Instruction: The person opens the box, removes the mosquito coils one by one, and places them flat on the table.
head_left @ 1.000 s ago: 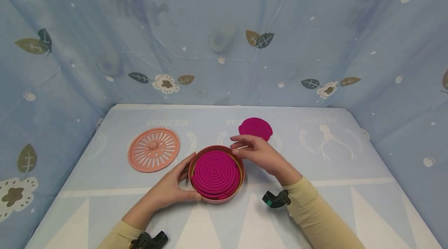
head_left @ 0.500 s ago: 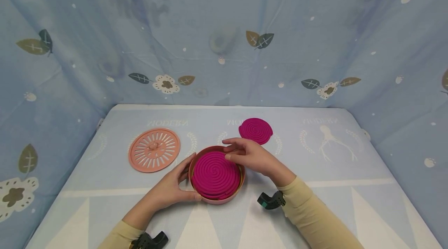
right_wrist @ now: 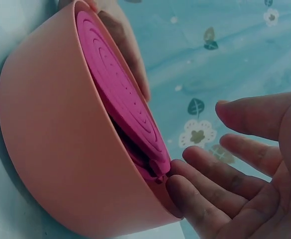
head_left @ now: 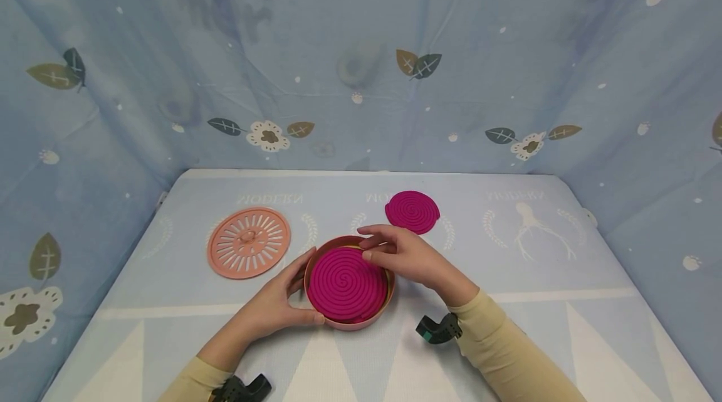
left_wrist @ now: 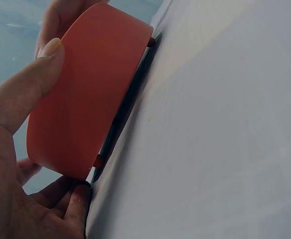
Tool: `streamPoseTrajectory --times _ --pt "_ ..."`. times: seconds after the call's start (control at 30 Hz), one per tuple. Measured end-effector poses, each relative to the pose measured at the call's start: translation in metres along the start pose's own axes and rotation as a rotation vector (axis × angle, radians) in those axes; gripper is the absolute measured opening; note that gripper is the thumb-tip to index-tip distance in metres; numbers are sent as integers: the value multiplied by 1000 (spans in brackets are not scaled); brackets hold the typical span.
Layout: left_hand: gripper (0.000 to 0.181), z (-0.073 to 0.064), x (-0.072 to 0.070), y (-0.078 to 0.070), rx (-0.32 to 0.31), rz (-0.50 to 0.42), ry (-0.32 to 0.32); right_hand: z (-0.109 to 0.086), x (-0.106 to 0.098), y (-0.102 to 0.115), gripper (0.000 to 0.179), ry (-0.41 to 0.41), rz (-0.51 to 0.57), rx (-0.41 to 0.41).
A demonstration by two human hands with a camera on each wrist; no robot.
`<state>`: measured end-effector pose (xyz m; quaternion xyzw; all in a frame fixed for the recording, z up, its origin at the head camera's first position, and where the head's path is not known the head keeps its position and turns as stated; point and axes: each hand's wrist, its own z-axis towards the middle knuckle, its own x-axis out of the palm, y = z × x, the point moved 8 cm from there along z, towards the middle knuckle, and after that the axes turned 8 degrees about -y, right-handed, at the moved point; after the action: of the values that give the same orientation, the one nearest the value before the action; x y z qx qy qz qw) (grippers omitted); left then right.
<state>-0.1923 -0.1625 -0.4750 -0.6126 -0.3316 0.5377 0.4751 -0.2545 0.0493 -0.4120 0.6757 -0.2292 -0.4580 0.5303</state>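
A round salmon-pink mosquito coil box (head_left: 351, 325) stands on the table, with magenta mosquito coils (head_left: 345, 283) inside. The top coil lies tilted within the rim, as the right wrist view shows. My left hand (head_left: 276, 301) grips the box from the left, its thumb (left_wrist: 41, 74) against the wall. Over the far right rim is my right hand (head_left: 408, 256); its fingertips (right_wrist: 177, 191) are at the rim beside the coil's end, and its thumb (right_wrist: 244, 115) is held apart. Another magenta coil (head_left: 413, 212) lies flat behind the right hand.
A slotted round lid (head_left: 248, 237) with a small knob lies left of the box. The table (head_left: 541, 327) has a pale patterned cloth, and a blue leaf-print curtain (head_left: 361, 76) hangs behind and at both sides.
My right hand has moved left, over the box's far right rim. The top coil has shifted slightly toward the near left and turned a little. My left hand keeps its place.
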Motion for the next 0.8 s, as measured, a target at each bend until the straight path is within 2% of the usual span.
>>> streamPoseTrajectory --times 0.37,0.8 --pt "123 0 0 1 -5 8 -3 0 -4 0 45 -75 24 10" --pt "123 1 0 1 15 17 -2 -5 -2 -12 44 -98 178 64"
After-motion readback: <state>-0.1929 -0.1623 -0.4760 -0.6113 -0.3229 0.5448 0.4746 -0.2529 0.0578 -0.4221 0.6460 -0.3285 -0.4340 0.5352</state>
